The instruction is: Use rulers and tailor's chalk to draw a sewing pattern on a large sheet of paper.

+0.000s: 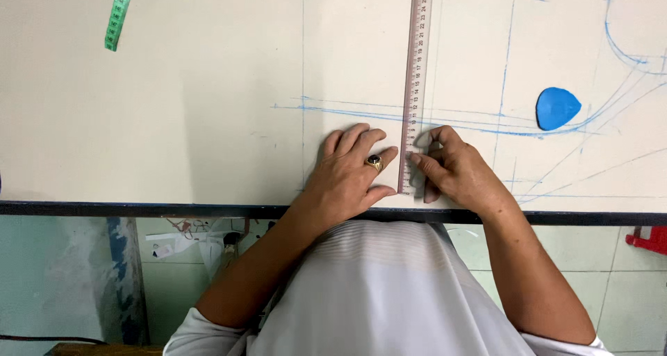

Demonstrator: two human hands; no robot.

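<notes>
- A person looks down at a wide cream sheet (174, 120) spread flat over a table, its dark front edge (104, 209) running just below both wrists.
- A long clear ruler (415, 78) lies on the sheet, running straight away from the person, its near end lying between the two hands.
- The left hand (351, 168), wearing a ring with a dark stone (374, 161), lies flat with fingers spread, grasping nothing; its fingertips press at the ruler's left edge, seemingly to keep it from sliding.
- The right hand (451, 168) sits against the ruler's right edge, fingers curled and pinched together at the edge. Whether it holds a small marking tool I cannot tell.
- Faint blue chalk lines (361, 109) cross the sheet just beyond the fingertips, with curves sweeping off to the right of the right hand.
- A blue teardrop-shaped piece of tailor's chalk (556, 108) rests loose on the sheet, beyond and to the right of the right hand, near but apart.
- A green tape measure (118, 15) lies far beyond the left hand, well to its left.
</notes>
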